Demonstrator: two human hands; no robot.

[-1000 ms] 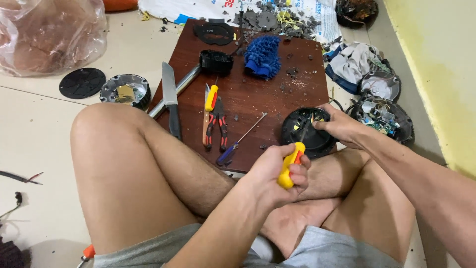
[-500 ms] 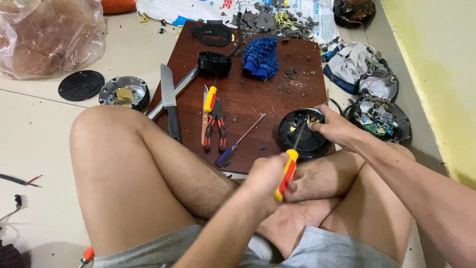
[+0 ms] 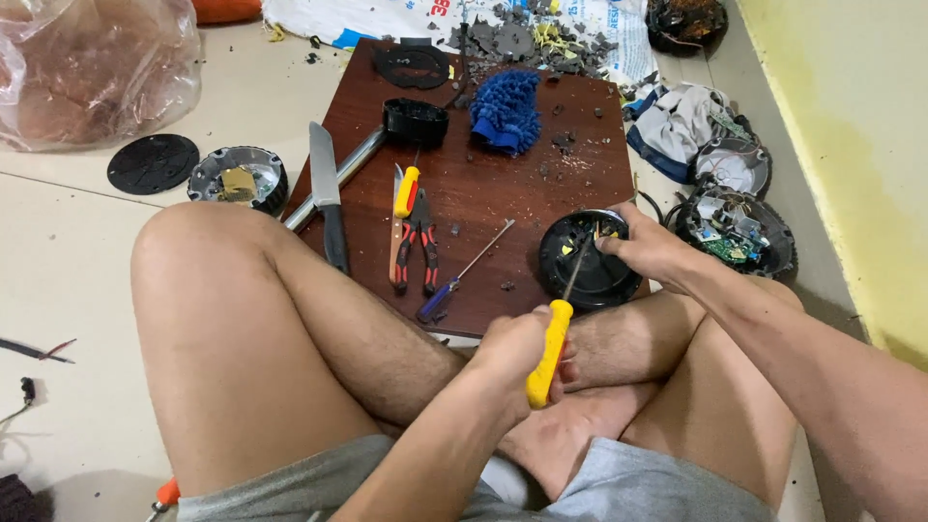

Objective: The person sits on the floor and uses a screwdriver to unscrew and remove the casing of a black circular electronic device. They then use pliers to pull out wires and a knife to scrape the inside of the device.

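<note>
Now my left hand (image 3: 527, 353) grips the screwdriver (image 3: 547, 353), tip inside the black housing (image 3: 590, 259) my right hand (image 3: 643, 249) clamps; it's not apart yet, 2 others lie gutted.

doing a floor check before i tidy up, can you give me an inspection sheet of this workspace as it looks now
surface: dark brown board on pale floor, strewn with grey crumbs.
job's things: yellow-handled screwdriver, shaft angled into round black housing at the board's edge.
clutter: knife, red-black pliers, small blue-handled screwdriver, blue mitt, black-headed hammer, opened round units, plastic bag.
hands: left hand fingers wrapped round the yellow handle; right hand steadies the housing rim.
cables: loose wires on floor at left.
surroundings: yellow wall, torn sack with debris.
</note>
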